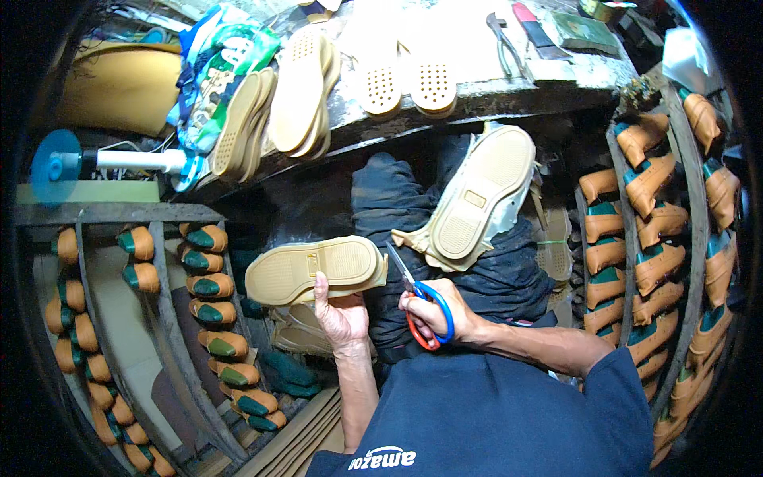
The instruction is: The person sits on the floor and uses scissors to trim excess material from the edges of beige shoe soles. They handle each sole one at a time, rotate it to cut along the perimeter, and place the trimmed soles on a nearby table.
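Observation:
A tan shoe sole [286, 273] lies sole-side up in my left hand [343, 316], its thumb pressed on the middle of the bottom. Some uneven material sticks out past the sole's edge at its right end. My right hand [429, 310] is closed round the scissors [433, 306], which have one blue and one red handle loop. Their blades point up and left, close to the right end of the sole but apart from it. A second tan sole [485, 191], with ragged pale material round its edge, rests on my dark-trousered legs [389, 199].
A workbench [350, 127] ahead holds stacked soles [302, 95], two perforated soles [434, 86], pliers [504, 44] and a red-handled tool [540, 32]. Wooden racks of orange-brown shoe uppers on green forms stand at left [163, 262] and right [628, 230]. A small fan [56, 167] is at far left.

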The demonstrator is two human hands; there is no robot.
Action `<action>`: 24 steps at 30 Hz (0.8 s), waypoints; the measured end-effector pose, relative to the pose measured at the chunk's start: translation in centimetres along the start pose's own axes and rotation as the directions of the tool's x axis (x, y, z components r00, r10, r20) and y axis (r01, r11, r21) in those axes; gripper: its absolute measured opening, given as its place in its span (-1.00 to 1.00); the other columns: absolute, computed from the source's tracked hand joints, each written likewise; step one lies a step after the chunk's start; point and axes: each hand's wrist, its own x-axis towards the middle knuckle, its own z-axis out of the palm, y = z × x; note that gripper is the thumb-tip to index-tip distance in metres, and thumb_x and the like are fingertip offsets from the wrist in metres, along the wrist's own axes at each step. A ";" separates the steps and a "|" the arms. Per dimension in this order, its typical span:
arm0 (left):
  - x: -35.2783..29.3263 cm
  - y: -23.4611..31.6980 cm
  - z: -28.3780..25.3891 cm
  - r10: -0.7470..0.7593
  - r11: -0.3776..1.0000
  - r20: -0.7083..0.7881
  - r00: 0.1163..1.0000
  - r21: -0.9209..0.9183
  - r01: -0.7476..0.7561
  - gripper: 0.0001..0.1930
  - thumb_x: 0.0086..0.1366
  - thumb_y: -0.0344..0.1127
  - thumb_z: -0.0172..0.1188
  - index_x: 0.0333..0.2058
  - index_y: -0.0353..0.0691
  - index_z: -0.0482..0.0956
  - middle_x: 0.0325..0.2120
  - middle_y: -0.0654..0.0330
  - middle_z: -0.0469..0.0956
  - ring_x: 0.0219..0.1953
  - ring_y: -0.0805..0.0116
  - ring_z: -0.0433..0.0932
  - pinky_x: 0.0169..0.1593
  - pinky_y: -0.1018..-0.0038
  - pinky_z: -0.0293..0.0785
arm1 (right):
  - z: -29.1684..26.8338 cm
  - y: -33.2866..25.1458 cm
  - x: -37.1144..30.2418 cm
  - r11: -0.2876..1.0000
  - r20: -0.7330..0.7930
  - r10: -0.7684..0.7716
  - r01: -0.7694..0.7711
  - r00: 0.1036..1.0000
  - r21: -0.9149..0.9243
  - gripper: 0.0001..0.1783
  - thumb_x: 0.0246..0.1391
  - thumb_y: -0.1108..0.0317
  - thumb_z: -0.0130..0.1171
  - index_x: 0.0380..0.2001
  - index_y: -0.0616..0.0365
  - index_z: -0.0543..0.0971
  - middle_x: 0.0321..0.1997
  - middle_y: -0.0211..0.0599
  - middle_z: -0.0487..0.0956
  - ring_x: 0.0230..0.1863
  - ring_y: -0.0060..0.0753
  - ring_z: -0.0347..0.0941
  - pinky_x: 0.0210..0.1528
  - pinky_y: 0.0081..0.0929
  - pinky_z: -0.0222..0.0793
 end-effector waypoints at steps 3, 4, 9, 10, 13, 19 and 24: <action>0.2 2.0 -1.5 0.005 1.000 -0.011 1.000 0.011 -0.005 -0.40 0.48 -0.28 0.40 0.43 -0.14 0.47 0.28 0.11 0.63 0.30 0.10 0.61 0.42 -0.02 0.52 | -0.6 -0.5 -0.9 0.958 0.100 -0.111 0.133 0.989 -0.252 -0.76 0.46 0.26 0.25 -0.15 0.25 0.58 -0.60 -0.41 0.52 -0.66 -0.58 0.44 -0.59 -0.49 0.35; 0.3 2.5 -2.0 0.032 0.999 0.006 0.999 0.032 -0.033 -0.39 0.46 -0.30 0.41 0.43 -0.12 0.46 0.29 0.13 0.63 0.30 0.10 0.61 0.42 -0.01 0.53 | -0.4 -0.7 -0.9 0.887 0.093 -0.192 0.213 0.977 -0.410 -0.76 0.45 0.26 0.29 -0.10 0.26 0.58 -0.55 -0.43 0.53 -0.61 -0.60 0.44 -0.54 -0.50 0.35; -0.1 3.1 -3.1 0.061 0.997 0.116 0.991 0.046 -0.066 -0.33 0.38 -0.39 0.49 0.42 -0.15 0.46 0.27 0.18 0.63 0.28 0.09 0.62 0.41 0.01 0.56 | -0.3 -2.4 -1.4 0.698 0.069 -0.446 0.395 0.893 -0.598 -0.34 0.24 0.05 0.55 0.11 0.38 0.54 -0.39 -0.11 0.58 -0.41 -0.21 0.55 -0.29 -0.24 0.49; -0.3 2.8 -2.9 0.058 0.994 0.135 0.989 0.081 -0.069 -0.32 0.37 -0.38 0.50 0.42 -0.15 0.46 0.27 0.17 0.63 0.28 0.08 0.62 0.41 0.00 0.56 | -0.3 -2.7 -1.0 0.680 0.066 -0.493 0.431 0.868 -0.593 -0.27 0.21 0.05 0.59 0.19 0.36 0.52 -0.31 -0.10 0.60 -0.35 -0.23 0.57 -0.26 -0.25 0.50; -1.0 1.7 -2.0 0.044 0.984 0.166 0.985 0.160 -0.071 -0.32 0.38 -0.35 0.50 0.42 -0.14 0.46 0.27 0.13 0.63 0.28 0.04 0.62 0.41 -0.05 0.56 | 0.0 -3.2 0.0 0.722 0.024 -0.548 0.487 0.836 -0.492 -0.26 0.18 0.16 0.61 0.26 0.29 0.48 -0.30 -0.16 0.60 -0.35 -0.29 0.56 -0.24 -0.27 0.52; -0.4 1.6 -0.9 0.017 0.999 0.082 0.996 -0.047 -0.013 -0.41 0.43 -0.29 0.47 0.38 -0.12 0.51 0.26 0.14 0.65 0.30 0.06 0.61 0.41 -0.11 0.56 | -2.4 -5.1 -1.4 0.282 0.179 -0.656 0.459 0.733 -0.843 -0.35 0.17 0.12 0.45 0.22 0.27 0.56 -0.12 0.00 0.65 -0.21 0.03 0.68 -0.21 -0.11 0.66; -0.3 1.3 -1.7 -0.011 0.994 0.094 0.995 -0.104 0.021 -0.43 0.46 -0.24 0.44 0.37 -0.18 0.52 0.27 0.11 0.65 0.32 0.06 0.61 0.41 -0.06 0.58 | -3.1 -5.4 -2.6 0.089 0.242 -0.620 0.374 0.747 -0.923 -0.33 0.00 0.11 0.45 0.14 0.20 0.56 -0.14 -0.06 0.59 -0.13 0.03 0.64 -0.16 -0.11 0.65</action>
